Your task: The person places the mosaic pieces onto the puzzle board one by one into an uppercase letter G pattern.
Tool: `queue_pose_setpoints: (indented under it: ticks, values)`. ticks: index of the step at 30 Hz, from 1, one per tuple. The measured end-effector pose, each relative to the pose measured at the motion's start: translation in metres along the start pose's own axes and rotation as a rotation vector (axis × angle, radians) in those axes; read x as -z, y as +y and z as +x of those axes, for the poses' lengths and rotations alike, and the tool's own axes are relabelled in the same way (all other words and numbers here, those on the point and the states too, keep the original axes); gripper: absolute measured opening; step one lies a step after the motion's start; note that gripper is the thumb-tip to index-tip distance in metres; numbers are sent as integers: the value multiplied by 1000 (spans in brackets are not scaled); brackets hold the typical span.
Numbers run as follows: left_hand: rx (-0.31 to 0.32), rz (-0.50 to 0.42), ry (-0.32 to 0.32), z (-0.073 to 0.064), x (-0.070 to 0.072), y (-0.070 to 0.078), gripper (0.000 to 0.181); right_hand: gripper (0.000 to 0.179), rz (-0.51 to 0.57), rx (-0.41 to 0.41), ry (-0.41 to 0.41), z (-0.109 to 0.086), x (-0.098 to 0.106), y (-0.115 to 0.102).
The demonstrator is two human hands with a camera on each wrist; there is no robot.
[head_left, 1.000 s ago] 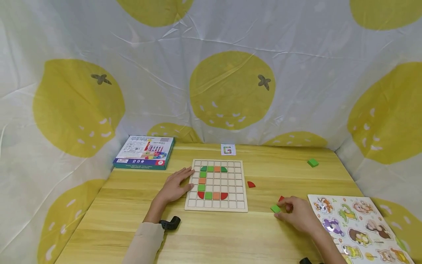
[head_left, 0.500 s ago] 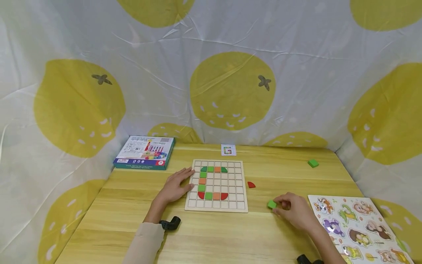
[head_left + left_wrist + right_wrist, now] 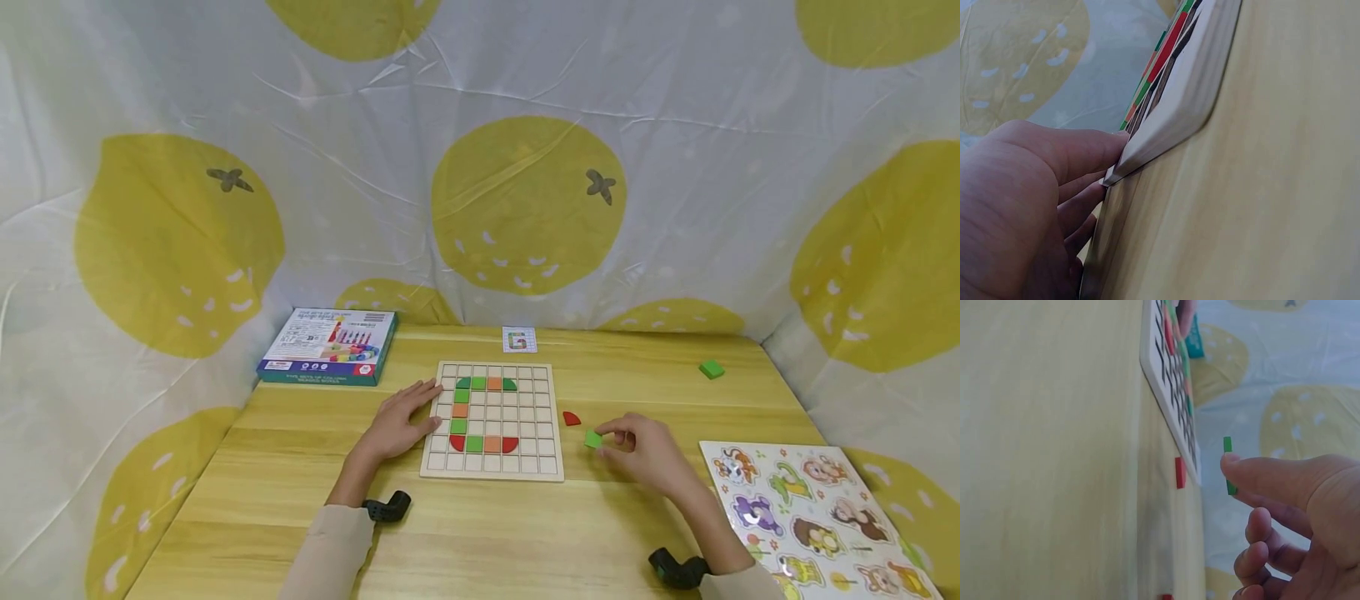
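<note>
A wooden grid board [image 3: 525,464] lies on the table, with green, orange and red tiles [image 3: 474,444] set in its squares in a C-like shape. My left hand [image 3: 401,423] rests at the board's left edge, fingers extended; in the left wrist view the thumb touches the rim. Between thumb and forefinger, my right hand [image 3: 648,454] pinches a green square tile [image 3: 593,439], held above the table to the right of the board. Close by, a red quarter-circle tile [image 3: 572,418] lies next to the board's right edge. Another red piece [image 3: 1166,597] shows at the bottom of the right wrist view.
Behind the board lies a small card [image 3: 519,339] with a coloured G pattern. A boxed set [image 3: 327,347] sits at the back left. Green square tiles [image 3: 712,369] lie at the back right, and an animal puzzle board [image 3: 813,517] at the front right.
My right hand has picked the green tile up from beside a red piece and carried it left and away from me, towards the board. The left hand has stayed put.
</note>
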State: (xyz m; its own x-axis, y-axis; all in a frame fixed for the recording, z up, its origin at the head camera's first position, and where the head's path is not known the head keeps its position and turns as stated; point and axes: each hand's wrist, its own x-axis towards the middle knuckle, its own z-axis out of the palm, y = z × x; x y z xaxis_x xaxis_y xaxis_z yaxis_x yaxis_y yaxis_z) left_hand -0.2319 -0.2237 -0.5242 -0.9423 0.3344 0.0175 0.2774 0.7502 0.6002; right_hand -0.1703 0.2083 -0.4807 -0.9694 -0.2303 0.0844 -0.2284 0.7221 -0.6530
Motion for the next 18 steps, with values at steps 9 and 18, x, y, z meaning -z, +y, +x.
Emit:
queue_pose_setpoints:
  ticks: [9, 18]
  values:
    - [10, 0, -4, -1, 0, -1, 61, 20, 57, 30, -32, 26, -13, -8]
    - [6, 3, -12, 0, 2, 2, 61, 20, 112, 48, -90, 50, -30, -24]
